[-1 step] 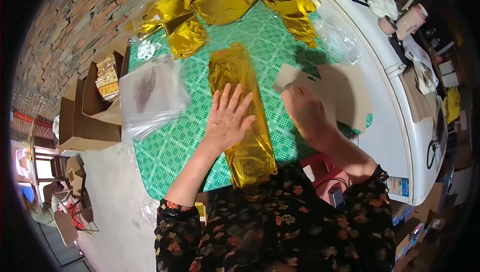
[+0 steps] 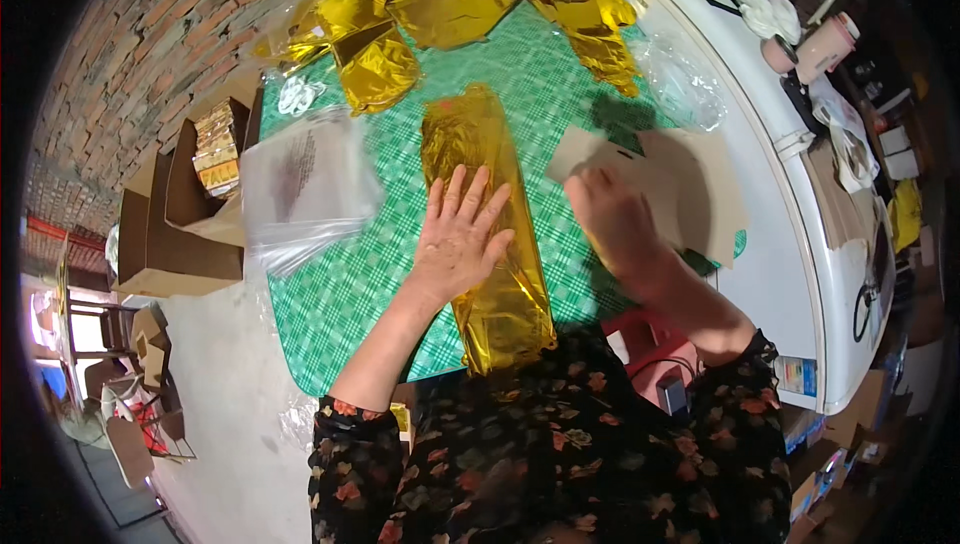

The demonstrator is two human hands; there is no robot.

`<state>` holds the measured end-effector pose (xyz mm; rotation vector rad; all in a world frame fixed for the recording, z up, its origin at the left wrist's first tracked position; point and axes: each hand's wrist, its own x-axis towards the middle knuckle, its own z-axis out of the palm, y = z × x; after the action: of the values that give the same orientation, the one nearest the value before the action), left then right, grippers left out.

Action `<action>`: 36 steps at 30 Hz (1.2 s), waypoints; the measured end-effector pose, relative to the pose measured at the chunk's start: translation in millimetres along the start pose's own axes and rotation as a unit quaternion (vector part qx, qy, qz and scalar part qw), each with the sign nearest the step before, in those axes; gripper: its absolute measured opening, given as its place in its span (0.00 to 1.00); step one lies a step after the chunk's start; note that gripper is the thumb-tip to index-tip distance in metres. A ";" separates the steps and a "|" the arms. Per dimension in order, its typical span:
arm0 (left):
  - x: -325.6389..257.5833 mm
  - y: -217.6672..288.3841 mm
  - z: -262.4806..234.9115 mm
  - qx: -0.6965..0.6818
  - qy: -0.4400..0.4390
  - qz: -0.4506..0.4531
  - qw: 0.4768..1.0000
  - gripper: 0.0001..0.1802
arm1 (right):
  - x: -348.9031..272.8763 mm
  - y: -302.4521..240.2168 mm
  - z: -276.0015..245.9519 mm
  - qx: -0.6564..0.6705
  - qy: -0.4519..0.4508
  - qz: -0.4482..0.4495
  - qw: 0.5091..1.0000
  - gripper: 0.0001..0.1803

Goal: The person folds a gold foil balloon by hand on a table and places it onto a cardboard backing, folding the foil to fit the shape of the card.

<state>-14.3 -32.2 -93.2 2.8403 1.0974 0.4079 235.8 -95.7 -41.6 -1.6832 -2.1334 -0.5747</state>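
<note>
1. My left hand lies palm down and open, its fingers slightly spread and pointing away from me, pressed on a long folded strip of gold film.
2. That strip runs from beyond my left fingertips, under the palm, and back to the front of my floral top; its far end is crinkled, its near part smoother and shiny.
3. My right hand is curled, with the fingers bent in, and blurred; I cannot tell whether it grips anything. It is to the right of the strip, apart from it.
4. Just beside and partly behind my right hand is beige card, with a small dark slot near my knuckles. Whether hand and card touch, I cannot tell.
5. To the left of my left hand, well apart from it, lies a stack of clear plastic bags, with a white bundle just past it.
6. Beyond both hands, more gold sheets lie loosely across the far side of the green checked tablecloth.
7. Farther out to my left stand cardboard boxes; on my right, past the card, is a large white appliance, with crumpled clear plastic beside it.
</note>
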 end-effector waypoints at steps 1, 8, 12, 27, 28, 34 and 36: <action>-0.2 -0.5 0.8 0.001 -0.002 0.002 1.000 0.37 | 15.0 2.1 -13.3 0.002 0.032 -0.045 0.998 0.08; -1.3 -1.7 4.4 -0.013 0.011 -0.005 1.000 0.36 | 89.4 -31.9 -7.2 0.098 0.115 -0.160 0.976 0.10; 2.1 1.7 1.8 -0.030 -0.010 0.007 0.999 0.34 | 83.5 -56.2 49.5 0.116 0.053 -0.200 0.971 0.10; 2.7 0.7 0.0 -0.017 0.032 0.017 0.999 0.37 | 90.8 7.4 111.1 0.155 -0.065 -0.158 0.973 0.24; 3.7 0.5 0.0 -0.014 0.023 0.018 0.999 0.37 | 89.4 8.9 111.9 0.164 -0.084 -0.153 0.971 0.25; -0.8 -0.8 4.3 0.011 0.032 0.017 0.999 0.36 | 90.6 2.3 108.6 0.186 -0.145 -0.139 0.962 0.27; -1.0 0.3 4.1 0.012 0.029 0.014 0.999 0.36 | 88.9 3.3 110.0 0.186 -0.145 -0.139 0.962 0.27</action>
<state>-13.7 -33.0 -97.3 2.8859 1.0807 0.4848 215.6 36.0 -89.1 -1.3344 -2.5140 0.0161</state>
